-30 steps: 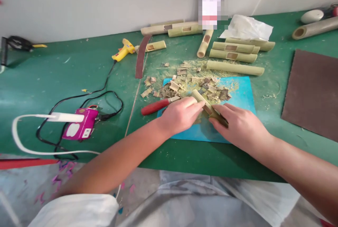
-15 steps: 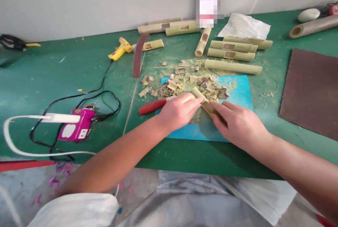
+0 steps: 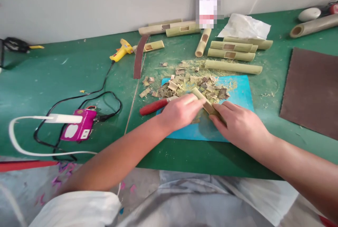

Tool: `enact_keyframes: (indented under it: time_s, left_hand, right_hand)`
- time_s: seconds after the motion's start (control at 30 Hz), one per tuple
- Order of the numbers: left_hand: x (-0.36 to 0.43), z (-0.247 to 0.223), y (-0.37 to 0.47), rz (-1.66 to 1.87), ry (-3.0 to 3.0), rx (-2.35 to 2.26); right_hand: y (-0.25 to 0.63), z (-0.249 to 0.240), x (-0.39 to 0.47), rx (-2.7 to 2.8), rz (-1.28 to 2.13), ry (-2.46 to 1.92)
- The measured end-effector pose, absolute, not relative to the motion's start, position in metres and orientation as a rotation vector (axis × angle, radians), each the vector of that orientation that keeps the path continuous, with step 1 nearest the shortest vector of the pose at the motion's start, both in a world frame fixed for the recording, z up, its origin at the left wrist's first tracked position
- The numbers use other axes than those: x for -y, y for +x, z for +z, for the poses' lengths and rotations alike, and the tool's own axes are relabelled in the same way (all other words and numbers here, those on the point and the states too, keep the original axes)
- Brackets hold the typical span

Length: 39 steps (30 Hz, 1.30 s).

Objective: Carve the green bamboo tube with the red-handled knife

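A short green bamboo tube (image 3: 200, 94) with a cut-out in its side slants over the blue mat (image 3: 239, 110). My right hand (image 3: 239, 123) is wrapped round its near end, thumb and fingers on either side. At the cut-out, the curled fingers of my left hand (image 3: 182, 112) press on the tube; whether they also pinch something small is hidden. A red-handled tool (image 3: 154, 107) lies beside my left hand, its far part partly covered. Bamboo chips (image 3: 173, 85) and sawdust are heaped just beyond the tube.
Several notched bamboo tubes (image 3: 231, 54) lie at the back, beside white tissue (image 3: 244, 26). A yellow glue gun (image 3: 121, 50), a sandpaper strip (image 3: 139, 56) and a purple power adapter (image 3: 79, 124) with cables are left. At right lies a brown sheet (image 3: 311, 93).
My left fingers have shifted slightly toward the near end along the cut-out. My right hand keeps its hold on the tube. The view has moved very slightly.
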<state>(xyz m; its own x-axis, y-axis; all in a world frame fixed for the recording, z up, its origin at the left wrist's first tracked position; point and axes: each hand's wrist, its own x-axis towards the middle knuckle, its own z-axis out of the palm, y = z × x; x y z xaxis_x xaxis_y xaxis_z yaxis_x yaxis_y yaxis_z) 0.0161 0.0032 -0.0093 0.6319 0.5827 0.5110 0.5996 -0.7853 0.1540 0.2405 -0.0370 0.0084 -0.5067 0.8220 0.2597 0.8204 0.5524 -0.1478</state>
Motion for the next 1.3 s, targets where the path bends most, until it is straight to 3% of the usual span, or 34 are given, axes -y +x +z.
enact_keyframes:
  time_s: [1.3]
  left_hand:
    - [-0.0112,-0.0105,0.0113,-0.782,-2.739,1.139]
  right_hand:
    - [0.2396,0.0093,0.0377,2.503,0.068,-1.395]
